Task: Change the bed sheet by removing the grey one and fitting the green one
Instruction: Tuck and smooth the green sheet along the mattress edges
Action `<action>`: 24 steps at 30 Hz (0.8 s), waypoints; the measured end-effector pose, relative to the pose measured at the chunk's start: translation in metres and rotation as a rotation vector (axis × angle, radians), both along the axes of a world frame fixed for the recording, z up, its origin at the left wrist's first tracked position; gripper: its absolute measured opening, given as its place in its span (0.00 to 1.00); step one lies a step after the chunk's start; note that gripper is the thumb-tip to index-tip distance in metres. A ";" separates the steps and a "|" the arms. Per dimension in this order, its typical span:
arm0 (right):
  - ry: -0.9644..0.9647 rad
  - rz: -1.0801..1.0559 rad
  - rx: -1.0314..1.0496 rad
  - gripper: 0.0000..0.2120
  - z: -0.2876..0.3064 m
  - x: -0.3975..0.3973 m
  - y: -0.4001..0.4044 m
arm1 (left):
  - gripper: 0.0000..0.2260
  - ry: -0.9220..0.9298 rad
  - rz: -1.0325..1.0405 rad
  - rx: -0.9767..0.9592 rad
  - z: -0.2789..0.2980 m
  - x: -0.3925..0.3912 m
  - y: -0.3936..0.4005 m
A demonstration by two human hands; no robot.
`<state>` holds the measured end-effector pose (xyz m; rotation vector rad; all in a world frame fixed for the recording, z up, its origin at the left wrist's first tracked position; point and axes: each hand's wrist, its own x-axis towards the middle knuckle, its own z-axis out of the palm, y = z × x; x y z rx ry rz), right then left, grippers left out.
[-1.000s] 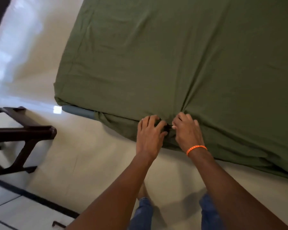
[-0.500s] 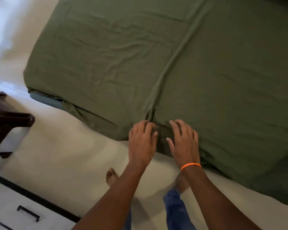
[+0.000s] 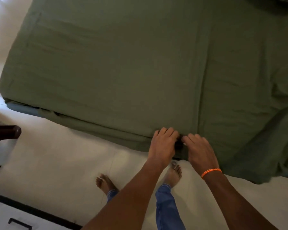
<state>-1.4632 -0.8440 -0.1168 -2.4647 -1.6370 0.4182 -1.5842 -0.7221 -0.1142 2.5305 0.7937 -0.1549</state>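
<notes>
The green sheet is spread flat over the bed, its long fold running away from the near edge, where it is pinched by the left hand and right hand, fingers curled.

Head view, steeply down, bedside.

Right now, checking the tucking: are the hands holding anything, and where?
Both the left hand and right hand grip the green sheet at its near edge.
</notes>
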 end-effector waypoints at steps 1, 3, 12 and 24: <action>-0.013 0.006 -0.021 0.21 0.000 0.005 -0.003 | 0.11 0.004 0.026 -0.008 0.002 0.007 -0.004; -0.042 0.021 -0.068 0.21 -0.003 0.011 0.001 | 0.11 0.019 0.074 -0.027 0.005 0.017 -0.006; 0.062 0.053 -0.031 0.25 -0.008 -0.059 0.006 | 0.14 -0.046 0.082 0.076 -0.011 -0.054 0.004; 0.449 -0.117 -0.536 0.24 -0.003 -0.027 0.081 | 0.23 0.451 -0.103 -0.069 0.006 -0.007 0.062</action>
